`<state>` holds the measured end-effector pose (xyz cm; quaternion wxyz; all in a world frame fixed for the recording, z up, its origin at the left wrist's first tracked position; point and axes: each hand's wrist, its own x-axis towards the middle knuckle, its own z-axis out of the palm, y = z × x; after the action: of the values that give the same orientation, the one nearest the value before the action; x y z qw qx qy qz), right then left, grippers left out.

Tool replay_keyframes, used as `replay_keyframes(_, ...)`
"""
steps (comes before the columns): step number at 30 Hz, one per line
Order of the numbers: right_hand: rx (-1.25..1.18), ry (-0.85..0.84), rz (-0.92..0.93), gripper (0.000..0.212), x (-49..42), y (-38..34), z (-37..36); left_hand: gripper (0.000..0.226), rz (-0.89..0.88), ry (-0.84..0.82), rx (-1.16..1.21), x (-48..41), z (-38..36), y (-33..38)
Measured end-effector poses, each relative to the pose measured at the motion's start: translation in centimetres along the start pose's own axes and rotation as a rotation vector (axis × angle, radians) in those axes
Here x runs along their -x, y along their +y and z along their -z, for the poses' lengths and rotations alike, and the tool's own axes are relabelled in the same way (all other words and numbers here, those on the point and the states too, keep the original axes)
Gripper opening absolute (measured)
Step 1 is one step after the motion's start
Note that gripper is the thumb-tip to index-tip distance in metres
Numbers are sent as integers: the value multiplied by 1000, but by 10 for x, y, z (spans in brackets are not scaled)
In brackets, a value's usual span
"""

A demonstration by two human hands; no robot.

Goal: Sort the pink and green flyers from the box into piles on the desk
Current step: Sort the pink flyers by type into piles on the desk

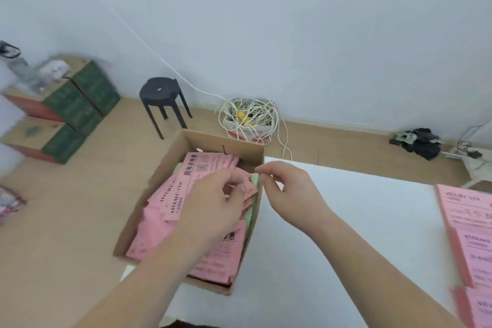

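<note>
An open cardboard box [170, 160] stands at the left edge of the white desk [346, 221], full of pink flyers [159, 224]. Green flyers [251, 210] stand on edge along the box's right wall. My left hand [210, 208] reaches into the box, its fingers curled on the pink flyers near the top. My right hand [290, 189] hovers over the box's right wall and pinches the top edge of a green flyer between thumb and forefinger. Piles of pink flyers [471, 224] lie on the desk at the far right.
On the wooden floor beyond the box stand a black stool [162, 96] and a tub of tangled white cable [249, 117]. Stacked green and red cartons [66, 109] sit at the left. Dark items and a power strip [423, 141] lie by the wall at the right.
</note>
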<state>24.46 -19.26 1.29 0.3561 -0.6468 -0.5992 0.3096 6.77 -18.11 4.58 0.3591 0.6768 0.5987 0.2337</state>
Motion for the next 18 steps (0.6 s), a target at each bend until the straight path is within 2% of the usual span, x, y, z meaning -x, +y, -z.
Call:
replay_keyframes(2, 132, -96, 87, 21, -8, -16, -27, 13, 77, 79, -241, -9, 32, -42)
replay_keyframes(4, 268, -183, 148, 21, -14, -25, -48, 22, 170, 36, -465, -18, 50, -75)
replay_keyframes(5, 294, -221, 128, 22, -16, -29, -59, 28, 210, 3, -497, -21, 55, -85)
replay_keyframes(7, 242, -268, -14, 28, -22, -39, -74, 40, 235, -38, -481, -27, 59, -90)
replay_keyframes(9, 170, -248, -179, 33, -30, -46, -84, 51, 239, -50, -442, -33, 60, -90)
replay_keyframes(14, 87, -207, -326, 41, -29, -52, -96, 60, 272, -124, -446, -36, 58, -80)
replay_keyframes(16, 57, -197, -345, 40, -26, -50, -97, 62, 317, -105, -302, -37, 53, -76)
replay_keyframes(18, 19, -194, -356, 31, -23, -47, -95, 62, 306, -15, -75, -33, 50, -74)
